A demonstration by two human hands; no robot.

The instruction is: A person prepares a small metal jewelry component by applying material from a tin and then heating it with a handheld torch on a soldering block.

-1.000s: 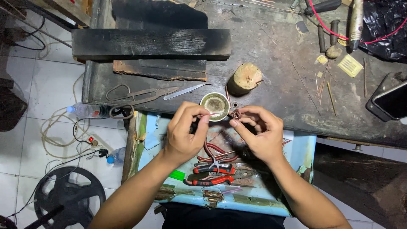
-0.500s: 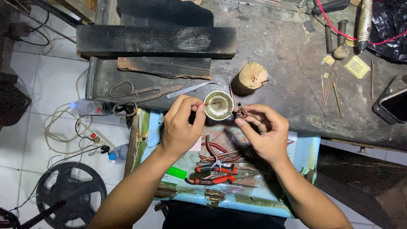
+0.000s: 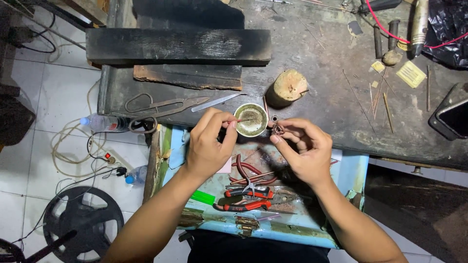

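Observation:
My left hand [image 3: 208, 143] pinches a thin stick or brush [image 3: 242, 121] whose tip reaches into a small round dish [image 3: 251, 120] with greenish paste at the edge of the dark workbench. My right hand [image 3: 303, 148] holds a small round copper-coloured piece [image 3: 278, 129] between thumb and fingers, just right of the dish. Both hands hover over an open light-blue drawer [image 3: 351, 170] holding red-handled pliers [image 3: 248, 198] and other tools.
A wooden stump [image 3: 289, 86] stands behind the dish. Large shears [image 3: 161, 106] and a metal blade [image 3: 214, 102] lie to the left. A black wooden block [image 3: 178, 46] sits at the back. Rods, a red cable [image 3: 390, 29] and a phone [image 3: 451, 117] lie at right. Below left are cables and a fan [image 3: 80, 224].
My left hand has brought the stick's tip across into the dish. My right hand stays beside the dish with the small piece. The camera view shifted slightly.

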